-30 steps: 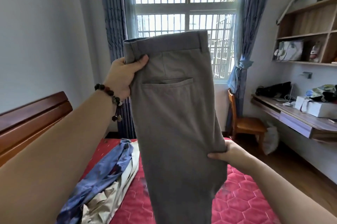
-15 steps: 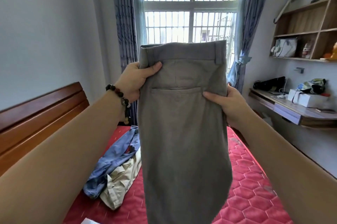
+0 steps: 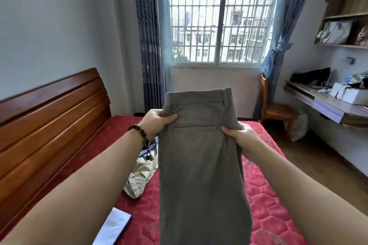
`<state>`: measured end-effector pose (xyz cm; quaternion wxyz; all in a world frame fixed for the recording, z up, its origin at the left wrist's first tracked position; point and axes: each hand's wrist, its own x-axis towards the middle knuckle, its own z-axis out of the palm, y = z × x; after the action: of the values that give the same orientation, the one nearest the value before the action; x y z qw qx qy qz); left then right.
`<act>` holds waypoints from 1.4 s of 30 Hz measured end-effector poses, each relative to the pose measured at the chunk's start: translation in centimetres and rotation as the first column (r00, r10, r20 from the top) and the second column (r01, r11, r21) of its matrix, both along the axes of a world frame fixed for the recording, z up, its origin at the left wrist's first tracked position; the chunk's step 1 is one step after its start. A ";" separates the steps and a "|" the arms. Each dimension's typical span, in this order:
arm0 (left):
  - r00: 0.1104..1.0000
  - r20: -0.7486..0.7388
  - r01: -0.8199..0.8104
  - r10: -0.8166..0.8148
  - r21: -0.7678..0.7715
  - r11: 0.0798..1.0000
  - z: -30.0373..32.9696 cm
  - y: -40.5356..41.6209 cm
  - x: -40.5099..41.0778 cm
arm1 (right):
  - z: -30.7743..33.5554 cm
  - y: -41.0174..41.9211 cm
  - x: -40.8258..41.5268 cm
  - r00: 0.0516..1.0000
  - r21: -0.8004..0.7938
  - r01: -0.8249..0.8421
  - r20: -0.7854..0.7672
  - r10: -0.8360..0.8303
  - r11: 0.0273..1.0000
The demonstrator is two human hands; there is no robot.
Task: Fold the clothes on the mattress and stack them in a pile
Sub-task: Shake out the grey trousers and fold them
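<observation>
A pair of grey trousers [image 3: 201, 165] hangs in front of me over the red quilted mattress [image 3: 264, 211], folded lengthwise with the back pocket facing me. My left hand [image 3: 156, 122] grips the left edge just under the waistband, thumb on the front. My right hand [image 3: 242, 137] grips the right edge at pocket height. Beige clothing [image 3: 139, 179] lies crumpled on the mattress to the left, with a bit of blue cloth [image 3: 148, 148] showing behind my left wrist. A white folded item [image 3: 114, 226] lies near the lower left.
A wooden headboard [image 3: 49, 121] runs along the left. A barred window [image 3: 221, 23] with blue curtains is straight ahead. A wooden chair [image 3: 276, 111], a cluttered desk [image 3: 328, 103] and wall shelves [image 3: 346, 29] stand on the right beside wooden floor.
My right hand has gone from low on the trouser leg up to the edge by the pocket. Both hands and the trousers have come down in view as my gaze tilted down.
</observation>
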<state>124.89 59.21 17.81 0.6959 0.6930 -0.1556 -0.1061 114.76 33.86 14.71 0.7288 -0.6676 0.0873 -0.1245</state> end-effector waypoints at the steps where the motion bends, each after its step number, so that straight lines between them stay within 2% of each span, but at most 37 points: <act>1: 1.000 -0.007 0.000 0.000 0.007 1.000 -1.5 -0.2 0.5 | -1.5 -0.4 0.5 1.000 -0.016 0.001 -0.022 -0.001 1.000; 8: 0.998 0.001 -0.063 0.063 0.005 0.998 -10.5 -4.2 5.2 | -9.6 -3.9 5.5 0.998 -0.080 0.044 -0.046 -0.048 0.996; 17: 0.968 0.072 -0.248 0.240 0.146 0.958 -20.3 -13.9 16.3 | -19.2 -11.9 17.0 0.981 -0.223 0.110 -0.131 -0.142 0.969; 19: 0.948 0.138 -0.307 0.286 0.165 0.937 -22.1 -15.7 18.6 | -21.4 -13.3 19.7 0.974 -0.303 0.121 -0.146 -0.172 0.945; 21: 0.917 0.233 -0.380 0.324 0.255 0.889 -24.1 -17.4 20.8 | -23.5 -14.2 22.1 0.964 -0.394 0.165 -0.128 -0.231 0.904; 25: 0.822 0.464 -0.537 0.330 0.437 0.722 -28.7 -19.4 24.6 | -27.3 -14.8 26.1 0.928 -0.542 0.312 -0.003 -0.373 0.780; 27: 0.781 0.548 -0.578 0.299 0.454 0.678 -30.6 -20.1 26.4 | -29.3 -15.1 28.1 0.916 -0.595 0.348 0.051 -0.399 0.725; 30: 0.738 0.621 -0.605 0.265 0.433 0.668 -34.1 -21.0 29.7 | -32.8 -15.8 31.4 0.899 -0.641 0.379 0.084 -0.430 0.668; 34: 0.807 0.539 -0.514 0.241 0.443 0.734 -40.7 -22.2 35.8 | -38.7 -17.1 36.7 0.887 -0.659 0.371 0.043 -0.460 0.654; 36: 0.895 0.392 -0.410 0.213 0.536 0.738 -45.0 -22.5 38.9 | -42.5 -18.2 39.6 0.890 -0.703 0.254 -0.098 -0.444 0.664; 39: 0.988 0.081 -0.144 0.133 0.795 0.589 -52.8 -21.6 40.9 | -48.9 -19.6 41.2 0.810 -0.746 -0.050 -0.419 -0.410 0.664; 42: 0.996 -0.052 0.015 0.069 0.887 0.462 -60.1 -20.3 39.7 | -55.3 -19.9 40.0 0.762 -0.739 -0.173 -0.519 -0.388 0.651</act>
<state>164.58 38.90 -42.31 0.2433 0.9508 -0.0390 -0.1881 154.76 13.98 -40.64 0.3010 -0.9003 0.3121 0.0390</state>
